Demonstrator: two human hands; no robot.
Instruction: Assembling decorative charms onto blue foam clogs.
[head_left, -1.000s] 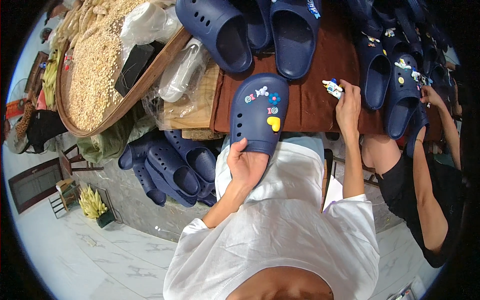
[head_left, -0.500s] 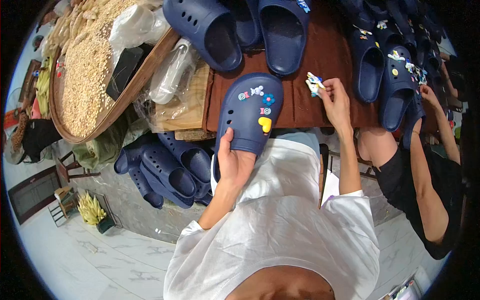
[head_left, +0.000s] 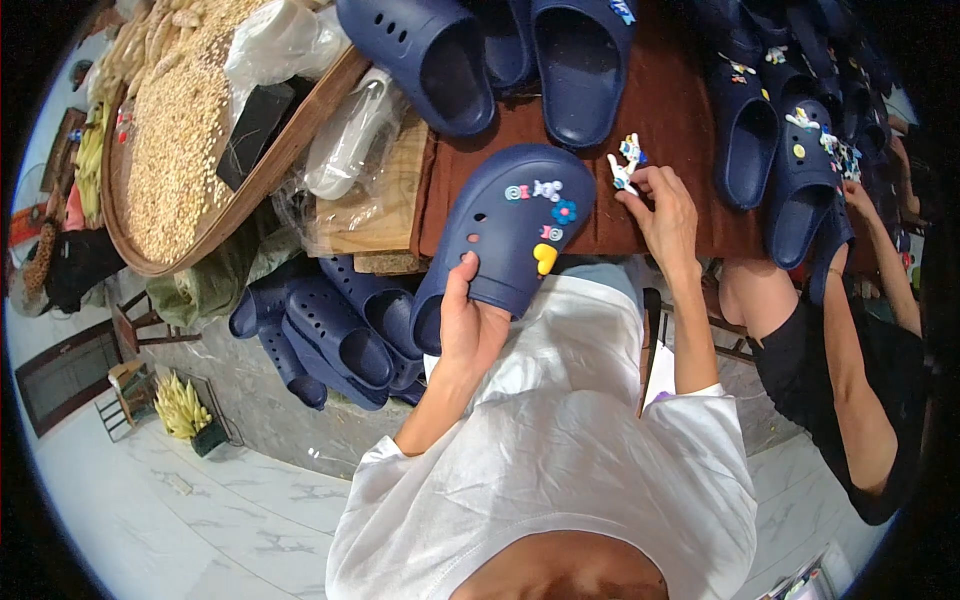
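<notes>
My left hand (head_left: 472, 335) grips a navy clog (head_left: 510, 225) by its heel end, thumb on the upper near the vent holes. The clog's toe points away from me, tilted to the right. Pressed into its upper are several charms, among them a blue flower charm (head_left: 564, 211), a grey bear charm (head_left: 547, 190) and a yellow heart charm (head_left: 545, 259). To the right of the clog, my right hand (head_left: 668, 218) pinches a small white shoe charm (head_left: 621, 177) between thumb and fingers. Just beyond it is another white, blue and yellow charm (head_left: 633, 150), above the brown cloth (head_left: 690, 170).
More navy clogs (head_left: 580, 75) stand at the far edge, with others hanging below on the left (head_left: 335, 335). A grain-filled basket (head_left: 170, 150) and a plastic-wrapped white item (head_left: 350, 140) lie left. At right, a co-worker's hand (head_left: 858, 197) works by decorated clogs (head_left: 800, 200).
The clog in my left hand has tipped to the right, and its toe has swung that way. My right hand has shifted slightly nearer, and the white charm now shows apart from the other charm.
</notes>
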